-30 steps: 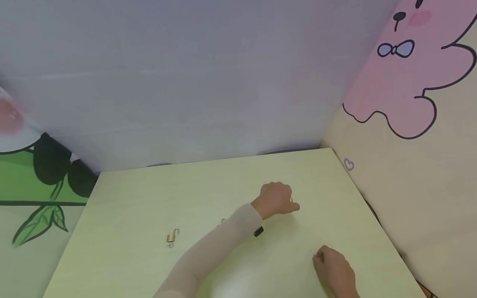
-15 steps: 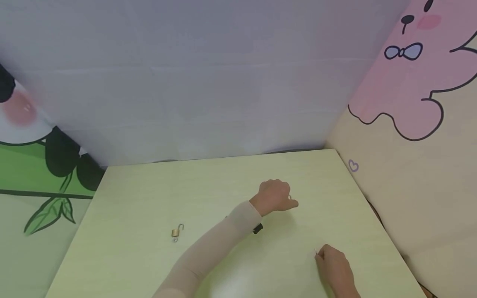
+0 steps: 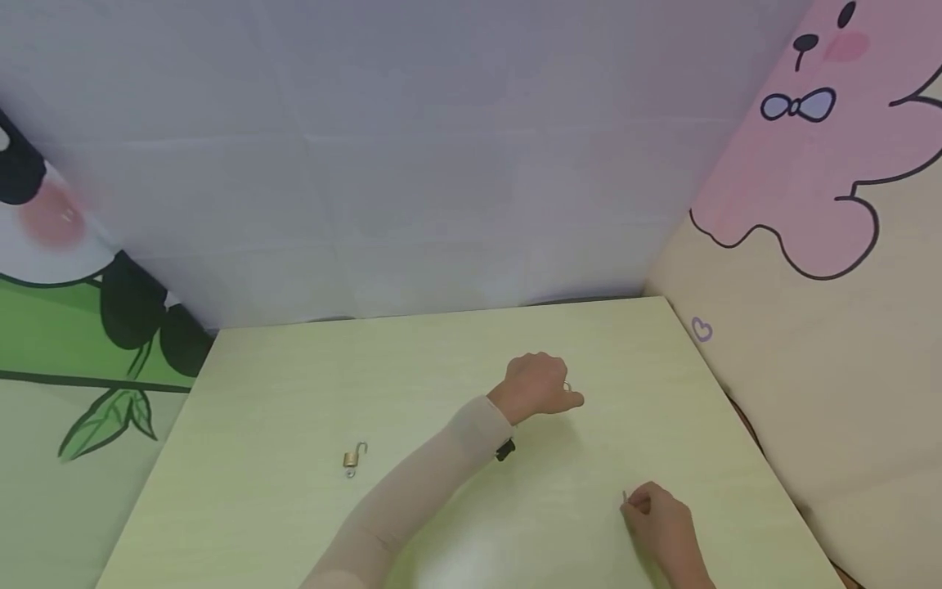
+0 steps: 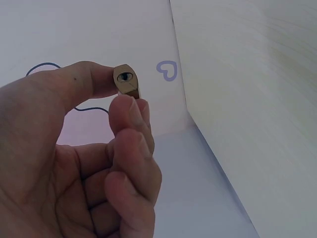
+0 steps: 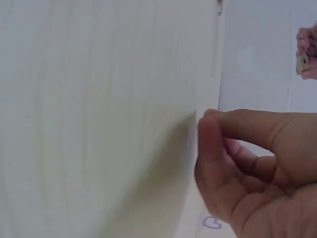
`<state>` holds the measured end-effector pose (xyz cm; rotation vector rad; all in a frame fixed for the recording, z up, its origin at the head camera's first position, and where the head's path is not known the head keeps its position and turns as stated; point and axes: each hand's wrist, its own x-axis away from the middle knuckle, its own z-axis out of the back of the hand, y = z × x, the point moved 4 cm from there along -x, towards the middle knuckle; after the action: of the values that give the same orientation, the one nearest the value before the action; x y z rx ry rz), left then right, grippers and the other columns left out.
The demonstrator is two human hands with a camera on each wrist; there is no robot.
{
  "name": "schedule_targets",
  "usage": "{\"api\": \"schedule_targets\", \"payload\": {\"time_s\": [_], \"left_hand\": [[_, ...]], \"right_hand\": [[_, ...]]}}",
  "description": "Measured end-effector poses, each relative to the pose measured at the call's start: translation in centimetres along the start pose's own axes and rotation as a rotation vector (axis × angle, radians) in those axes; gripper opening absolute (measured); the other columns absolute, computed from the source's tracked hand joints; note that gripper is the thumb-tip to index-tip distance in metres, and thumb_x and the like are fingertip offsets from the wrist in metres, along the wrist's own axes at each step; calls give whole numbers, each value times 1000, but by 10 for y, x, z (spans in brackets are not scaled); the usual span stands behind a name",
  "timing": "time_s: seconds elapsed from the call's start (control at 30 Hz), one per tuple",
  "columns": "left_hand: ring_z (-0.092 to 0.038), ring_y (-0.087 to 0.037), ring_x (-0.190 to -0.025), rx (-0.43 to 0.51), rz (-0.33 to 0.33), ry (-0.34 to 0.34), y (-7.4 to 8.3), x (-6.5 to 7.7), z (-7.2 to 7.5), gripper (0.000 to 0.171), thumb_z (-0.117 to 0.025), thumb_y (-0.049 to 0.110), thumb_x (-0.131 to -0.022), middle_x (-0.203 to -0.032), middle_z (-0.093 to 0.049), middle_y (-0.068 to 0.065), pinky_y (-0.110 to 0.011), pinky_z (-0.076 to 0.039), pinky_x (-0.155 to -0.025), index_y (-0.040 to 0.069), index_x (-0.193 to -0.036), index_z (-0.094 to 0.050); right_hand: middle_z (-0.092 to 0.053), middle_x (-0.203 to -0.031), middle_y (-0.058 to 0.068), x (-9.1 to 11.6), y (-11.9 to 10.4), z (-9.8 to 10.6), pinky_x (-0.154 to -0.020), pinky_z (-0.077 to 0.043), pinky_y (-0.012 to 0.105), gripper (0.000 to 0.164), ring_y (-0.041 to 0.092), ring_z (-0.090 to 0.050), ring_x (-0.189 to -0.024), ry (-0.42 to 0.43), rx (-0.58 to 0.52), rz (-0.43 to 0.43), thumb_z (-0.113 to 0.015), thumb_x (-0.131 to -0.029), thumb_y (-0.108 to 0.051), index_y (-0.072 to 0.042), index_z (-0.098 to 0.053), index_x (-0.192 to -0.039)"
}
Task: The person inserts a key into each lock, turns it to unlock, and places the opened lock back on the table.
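My left hand point(image 3: 536, 384) is raised over the right half of the table. Its thumb and index finger pinch a brass padlock point(image 4: 125, 77), whose keyhole faces the left wrist camera. Lower and nearer the front right, my right hand point(image 3: 658, 523) pinches a small key point(image 3: 625, 496) between thumb and index finger. Only the key's thin tip sticks out; the rest is hidden by the fingers. The two hands are apart. On the left of the table lies a second brass padlock point(image 3: 351, 460) with its shackle swung open and a round silvery piece at its lower end.
The pale wooden table point(image 3: 294, 376) meets a grey cloth wall point(image 3: 412, 180) at the back and a cream wall point(image 3: 832, 393) on the right. My left sleeve point(image 3: 419, 483) crosses the middle of the table and covers part of it.
The head view has shifted slightly. A metal hook seen beside the left sleeve a second ago is now hidden behind it. The key's tip now points more upright; both hands keep their grip.
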<state>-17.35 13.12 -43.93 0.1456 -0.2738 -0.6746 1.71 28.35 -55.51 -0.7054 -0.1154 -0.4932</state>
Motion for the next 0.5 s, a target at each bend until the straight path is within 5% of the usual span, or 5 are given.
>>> {"api": "schedule_targets", "payload": {"time_s": [0.3, 0.5], "left_hand": [[-17, -7, -44, 30, -5, 3, -5, 1, -2, 53, -62, 51, -88, -47, -21, 10, -25, -16, -42, 20, -53, -37], [-19, -7, -43, 43, 9, 0, -7, 1, -2, 52, -62, 52, -88, -47, -22, 9, -25, -18, -41, 20, -55, -38]], "right_hand": [[-73, -94, 12, 11, -21, -5, -74, -56, 28, 18, 23, -71, -80, -12, -574, -44, -71, -93, -14, 1, -70, -103], [-71, -104, 20, 11, -45, -6, -79, -56, 32, 21, 33, -70, -92, -26, -754, 29, -73, -92, -14, 3, -70, -103]]}}
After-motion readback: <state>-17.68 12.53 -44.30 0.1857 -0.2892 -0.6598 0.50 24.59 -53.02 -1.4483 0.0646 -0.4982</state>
